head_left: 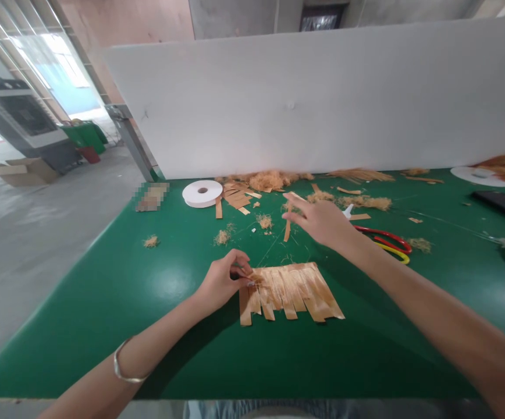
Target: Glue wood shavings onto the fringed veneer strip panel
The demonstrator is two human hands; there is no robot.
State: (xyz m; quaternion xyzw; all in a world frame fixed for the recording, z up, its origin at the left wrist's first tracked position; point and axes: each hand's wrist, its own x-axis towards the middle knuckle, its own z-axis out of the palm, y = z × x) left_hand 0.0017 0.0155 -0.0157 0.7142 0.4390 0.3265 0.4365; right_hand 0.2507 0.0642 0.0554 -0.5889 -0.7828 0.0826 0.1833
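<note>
In front of me on the green table (182,349) lies a shiny tan fringed sheet (290,291), its strips pointing towards me. My left hand (225,278) pinches the sheet at its upper left corner, where a little loose fibre shows. Above and to the right, my right hand (324,220) reaches forward with index finger and thumb apart, and no object shows between them. A narrow tan strip (287,230) lies just beside its thumb. Partly behind my right forearm are scissors (394,241) with red and yellow handles.
A white tape roll (202,193) sits at the back left. Cut tan pieces (237,196) and fluffy fibre (272,179) line the foot of a white upright panel (296,105). At right are a black flat object (503,206) and another white roll (482,176).
</note>
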